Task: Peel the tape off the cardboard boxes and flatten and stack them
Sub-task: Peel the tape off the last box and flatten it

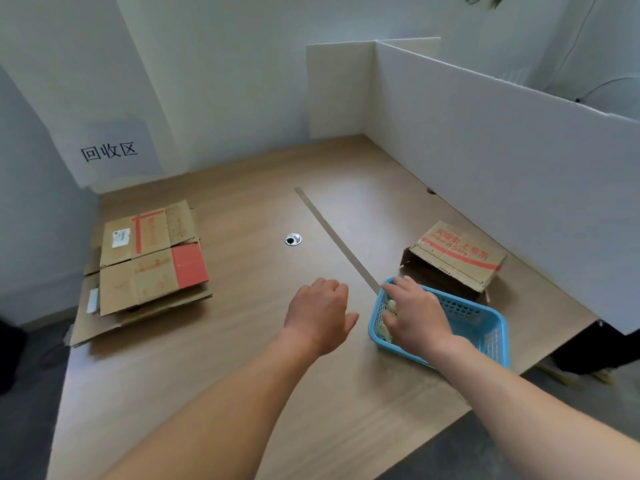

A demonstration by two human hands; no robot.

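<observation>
a person's right hand (pixel 417 317) is reaching into a blue basket (pixel 485 327) at the right edge of the table (pixel 242 393), fingers lying over pale wads of peeled tape (pixel 391 305); whether they are pinching any cannot be told. the left hand (pixel 320 315) is hovering palm down, fingers relaxed, holding nothing. flattened boxes (pixel 149 265) are lying stacked at far left, and one unflattened box (pixel 457 258) is sitting just behind the basket. binning tape appears to be the step in hand; next, that box is likely needing stripping and collapsing.
</observation>
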